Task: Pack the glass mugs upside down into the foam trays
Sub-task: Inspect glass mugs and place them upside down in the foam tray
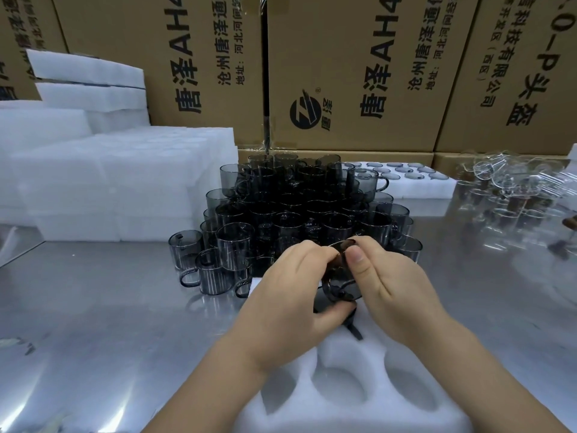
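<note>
A white foam tray with round empty pockets lies on the steel table right in front of me. Above its far end both hands hold one dark smoked-glass mug. My left hand grips it from the left, fingers curled over it and thumb beneath. From the right, my right hand pinches its upper edge. The hands hide much of the mug, so its orientation is unclear. Behind it stands a stacked pile of several dark glass mugs.
Stacks of white foam trays fill the left back. A filled foam tray lies behind the pile, at the right. Clear glass mugs crowd the far right. Large cardboard boxes wall off the back of the steel table.
</note>
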